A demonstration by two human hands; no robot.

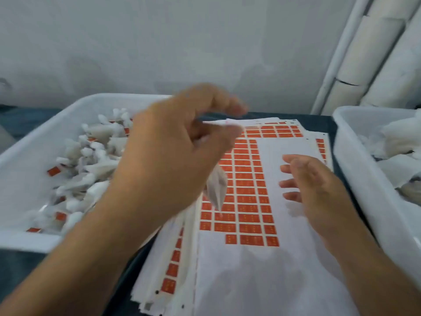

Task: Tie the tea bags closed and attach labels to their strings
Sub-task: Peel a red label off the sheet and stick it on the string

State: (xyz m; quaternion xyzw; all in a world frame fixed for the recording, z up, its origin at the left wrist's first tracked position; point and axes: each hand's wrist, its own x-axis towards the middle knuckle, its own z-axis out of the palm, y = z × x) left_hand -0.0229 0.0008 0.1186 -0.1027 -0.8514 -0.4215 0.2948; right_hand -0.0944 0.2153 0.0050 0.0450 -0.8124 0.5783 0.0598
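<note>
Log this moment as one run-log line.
left hand: holds tea bag | right hand: open over label sheet | left bin: labelled bags

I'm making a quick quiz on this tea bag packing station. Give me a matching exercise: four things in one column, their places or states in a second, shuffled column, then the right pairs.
Things:
1. left bin
2. right bin
3. label sheets
4. tea bag

Places or states:
A. hanging below the left hand
B. stacked between the two bins, under the right hand
C. holds bags with orange labels on them
D. holds white bags, no labels showing

Pairs: 1-C, 2-D, 3-B, 4-A
</note>
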